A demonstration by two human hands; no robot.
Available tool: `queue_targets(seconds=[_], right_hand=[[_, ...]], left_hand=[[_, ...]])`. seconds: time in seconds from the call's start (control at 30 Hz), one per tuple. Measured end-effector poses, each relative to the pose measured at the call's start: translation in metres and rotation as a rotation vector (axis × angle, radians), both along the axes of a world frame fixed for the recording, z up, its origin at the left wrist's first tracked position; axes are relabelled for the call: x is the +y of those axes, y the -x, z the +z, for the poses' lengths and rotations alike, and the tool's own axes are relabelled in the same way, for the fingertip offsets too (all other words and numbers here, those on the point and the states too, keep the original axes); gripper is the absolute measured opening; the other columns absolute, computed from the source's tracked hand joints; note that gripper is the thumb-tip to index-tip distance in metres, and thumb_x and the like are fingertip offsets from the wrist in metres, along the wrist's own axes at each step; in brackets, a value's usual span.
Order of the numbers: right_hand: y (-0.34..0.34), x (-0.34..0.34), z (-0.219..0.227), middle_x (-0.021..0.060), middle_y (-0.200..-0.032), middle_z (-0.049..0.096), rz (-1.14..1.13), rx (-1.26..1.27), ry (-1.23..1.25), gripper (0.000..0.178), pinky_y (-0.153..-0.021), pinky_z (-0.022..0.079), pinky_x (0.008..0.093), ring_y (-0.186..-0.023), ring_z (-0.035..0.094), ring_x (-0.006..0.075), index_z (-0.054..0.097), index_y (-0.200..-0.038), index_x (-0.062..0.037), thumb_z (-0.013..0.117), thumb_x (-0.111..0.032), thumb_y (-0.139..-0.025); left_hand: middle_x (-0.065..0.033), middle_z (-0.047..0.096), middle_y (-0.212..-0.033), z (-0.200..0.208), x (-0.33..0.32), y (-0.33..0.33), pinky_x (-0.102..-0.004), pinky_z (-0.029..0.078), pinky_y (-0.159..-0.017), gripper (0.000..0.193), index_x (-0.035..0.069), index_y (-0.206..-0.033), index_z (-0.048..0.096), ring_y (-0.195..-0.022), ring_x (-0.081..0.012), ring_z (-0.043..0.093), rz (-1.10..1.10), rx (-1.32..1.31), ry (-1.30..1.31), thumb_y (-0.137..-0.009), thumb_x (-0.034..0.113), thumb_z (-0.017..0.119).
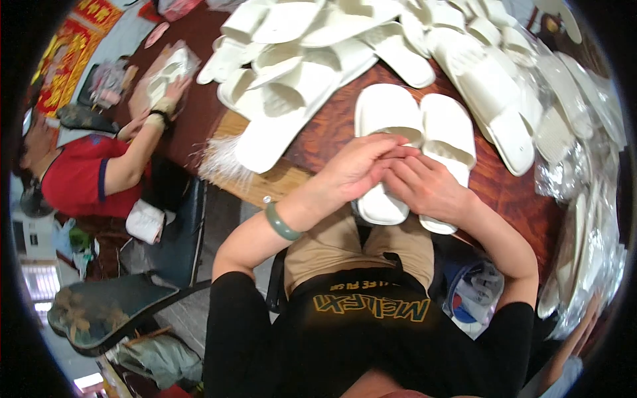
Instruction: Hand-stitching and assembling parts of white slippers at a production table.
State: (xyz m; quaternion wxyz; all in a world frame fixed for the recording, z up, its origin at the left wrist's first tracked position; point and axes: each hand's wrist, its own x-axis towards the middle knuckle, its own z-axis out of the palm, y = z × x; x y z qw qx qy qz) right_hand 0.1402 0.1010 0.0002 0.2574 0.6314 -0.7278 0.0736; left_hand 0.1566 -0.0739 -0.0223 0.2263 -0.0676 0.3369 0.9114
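A pair of white slippers [388, 109] lies side by side on the table in front of me, toes toward the far side. Over their openings my left hand [358, 166] and my right hand [428, 186] meet, fingertips touching. The left fingers are pressed together and bent toward the right hand, while the right fingers curl inward. Whatever is between them, if anything, is hidden or too small to make out. A green bangle [282, 222] circles my left wrist. Beyond the pair, a heap of loose white slippers [302, 76] covers the far side.
Plastic-wrapped slippers [564, 146] are stacked along the right edge. White threads [229, 159] hang at the table's left corner. At the left, a person in a red shirt [89, 176] handles bagged slippers [169, 76]. A bin [471, 292] stands below the table by my right arm.
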Motion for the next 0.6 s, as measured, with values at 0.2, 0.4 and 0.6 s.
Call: queue_targets(seconds=[0.2,0.4,0.6], right_hand=[[-0.003,0.009,0.000,0.0090,-0.100,0.054,-0.047,-0.182,0.051,0.034,-0.070,0.050,0.0298,-0.089,0.057,0.0220,0.055,-0.098,-0.0012,0.058,-0.010,-0.066],[-0.005,0.008,-0.005,0.0100,-0.098,0.054,-0.061,-0.212,0.082,0.034,-0.067,0.051,0.0308,-0.083,0.058,0.0232,0.054,-0.099,0.0006,0.059,-0.009,-0.066],[-0.007,0.014,-0.010,0.0102,-0.092,0.057,-0.127,-0.191,0.106,0.029,-0.060,0.051,0.0311,-0.075,0.061,0.0225,0.054,-0.098,0.0012,0.061,-0.006,-0.071]], left_hand=[[-0.0167,0.060,-0.108,-0.001,0.001,-0.002,-0.0325,0.048,-0.089,0.022,-0.002,-0.109,0.055,-0.104,-0.0220,0.058,-0.026,0.031,-0.069,-0.093,0.012,0.050],[-0.0146,0.060,-0.109,0.004,-0.001,-0.006,-0.0316,0.048,-0.086,0.025,-0.001,-0.113,0.053,-0.102,-0.0201,0.058,-0.056,0.001,-0.035,-0.094,0.015,0.049],[-0.0170,0.056,-0.117,0.011,0.004,-0.008,-0.0317,0.045,-0.095,0.029,-0.006,-0.118,0.049,-0.110,-0.0228,0.054,-0.048,0.043,0.067,-0.095,0.012,0.047]])
